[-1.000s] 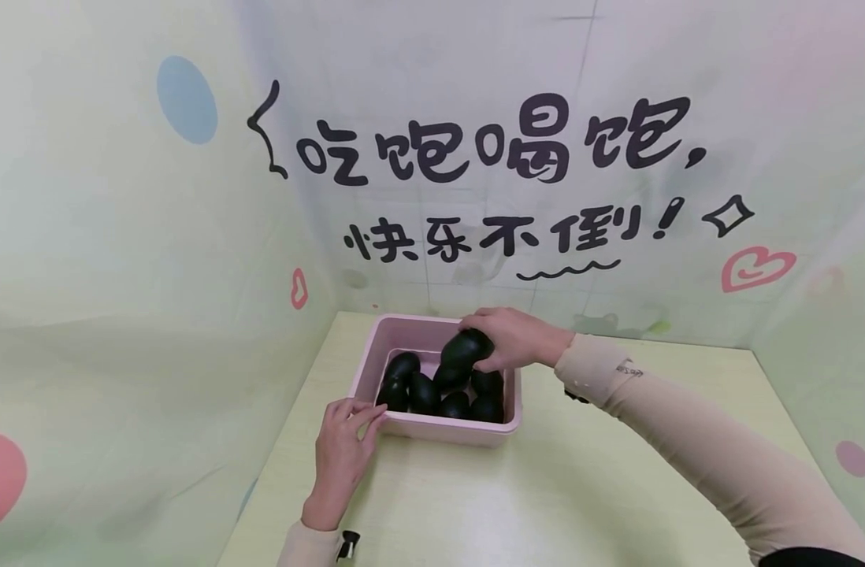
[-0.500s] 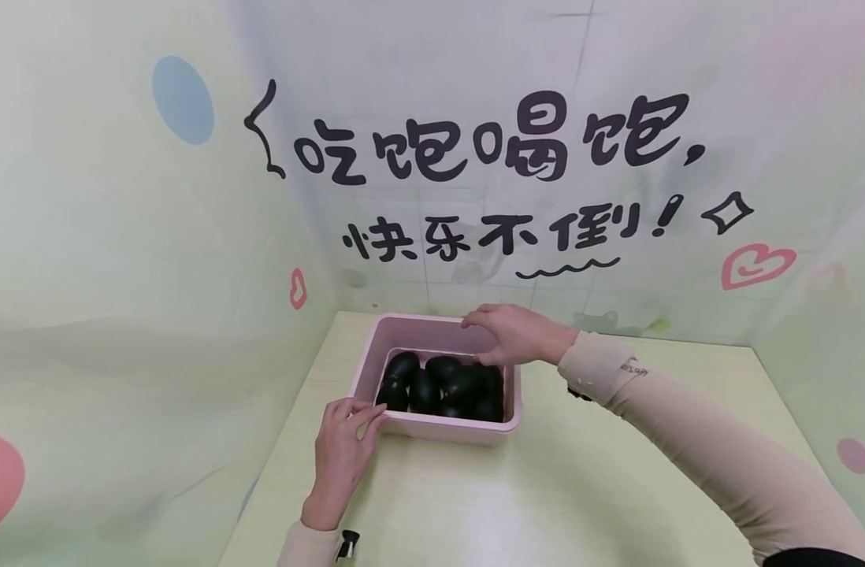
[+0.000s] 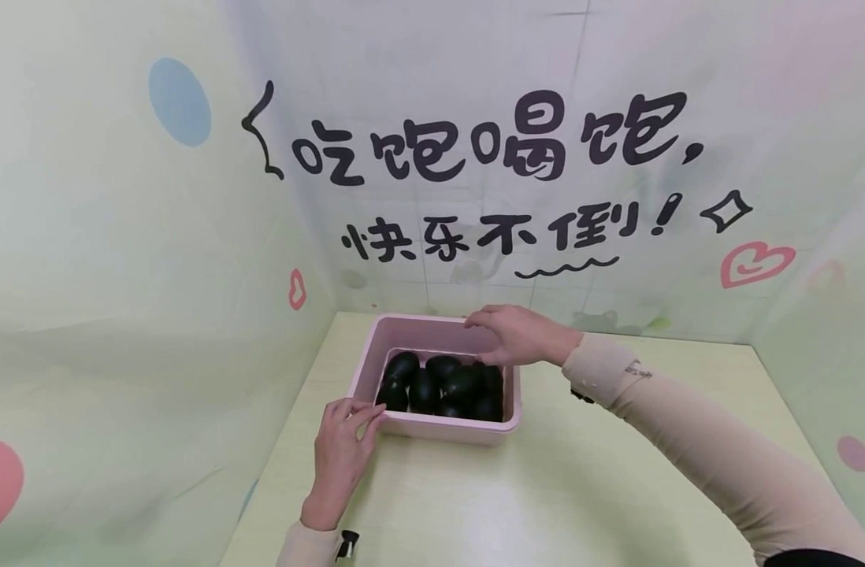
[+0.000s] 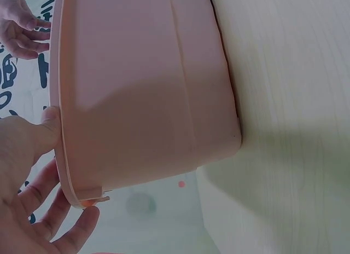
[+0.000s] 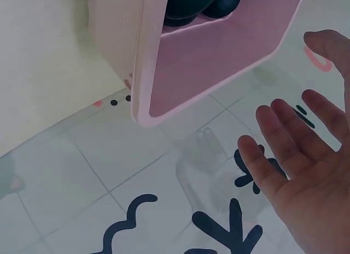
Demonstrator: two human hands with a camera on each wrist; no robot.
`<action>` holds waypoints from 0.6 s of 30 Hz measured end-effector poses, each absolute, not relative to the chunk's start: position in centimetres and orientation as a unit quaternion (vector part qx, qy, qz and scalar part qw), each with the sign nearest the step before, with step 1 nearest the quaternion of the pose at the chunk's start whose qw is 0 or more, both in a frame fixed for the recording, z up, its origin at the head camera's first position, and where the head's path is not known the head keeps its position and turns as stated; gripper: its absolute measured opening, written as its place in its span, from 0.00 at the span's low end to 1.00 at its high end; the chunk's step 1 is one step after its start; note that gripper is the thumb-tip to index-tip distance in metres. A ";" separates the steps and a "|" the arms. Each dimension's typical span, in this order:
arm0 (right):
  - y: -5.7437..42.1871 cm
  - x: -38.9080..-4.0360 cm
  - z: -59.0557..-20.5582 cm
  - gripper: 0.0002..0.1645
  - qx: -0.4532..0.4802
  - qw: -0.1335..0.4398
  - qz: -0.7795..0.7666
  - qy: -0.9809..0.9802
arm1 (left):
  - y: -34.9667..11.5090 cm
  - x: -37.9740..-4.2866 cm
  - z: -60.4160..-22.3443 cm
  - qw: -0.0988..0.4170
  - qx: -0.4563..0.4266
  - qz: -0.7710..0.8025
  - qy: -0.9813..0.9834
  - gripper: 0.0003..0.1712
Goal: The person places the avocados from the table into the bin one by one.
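Observation:
A pink plastic bin [image 3: 443, 429] stands on the table, with several dark green, smooth avocados [image 3: 424, 391] heaped along its near side. At the bin's near left corner, my left hand [image 3: 343, 453] holds the rim. The left wrist view shows the thumb of that left hand [image 4: 27, 155] against the rim and its fingers about the corner. My right hand [image 3: 525, 335] hovers over the bin's back right part, fingers spread and holding nothing. In the right wrist view, the right hand [image 5: 306, 150] is apart from the bin, and some avocados [image 5: 191, 3] show inside it.
The light wooden table [image 3: 581, 472] extends in front and to the right of the bin. A printed cloth backdrop [image 3: 489, 47] with dark lettering rises behind it, and side cloths [image 3: 120, 276] hang left and right.
My right hand has let go of an avocado, which now lies on the others in the bin, and its fingers have opened. The left hand has stayed at the corner.

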State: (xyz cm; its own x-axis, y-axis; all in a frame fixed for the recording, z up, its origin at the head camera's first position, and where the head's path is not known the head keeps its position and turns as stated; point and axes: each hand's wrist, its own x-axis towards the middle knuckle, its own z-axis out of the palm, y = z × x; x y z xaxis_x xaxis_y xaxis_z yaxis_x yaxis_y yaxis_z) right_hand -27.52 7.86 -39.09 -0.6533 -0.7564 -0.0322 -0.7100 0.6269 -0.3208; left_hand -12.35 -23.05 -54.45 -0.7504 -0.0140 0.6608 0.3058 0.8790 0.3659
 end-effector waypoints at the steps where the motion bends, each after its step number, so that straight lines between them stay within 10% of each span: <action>1: 8.0 -27.5 -39.1 0.31 -0.406 0.080 -0.147 0.898 | -23.1 -12.4 -54.4 0.343 -0.080 -0.233 -0.906 0.11; 18: 10.5 -26.4 -40.9 0.27 -0.375 0.037 -0.233 0.897 | -23.0 -12.2 -54.1 0.335 -0.072 -0.233 -0.910 0.11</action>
State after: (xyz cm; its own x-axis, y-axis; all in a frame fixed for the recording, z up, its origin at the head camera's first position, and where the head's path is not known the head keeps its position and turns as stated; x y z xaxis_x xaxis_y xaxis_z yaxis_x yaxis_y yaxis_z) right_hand -26.41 10.54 -40.90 -0.7162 -0.6894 0.1089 -0.6552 0.6102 -0.4454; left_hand -12.18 -22.96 -54.09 -0.7657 -0.0240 0.6428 0.2873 0.8813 0.3751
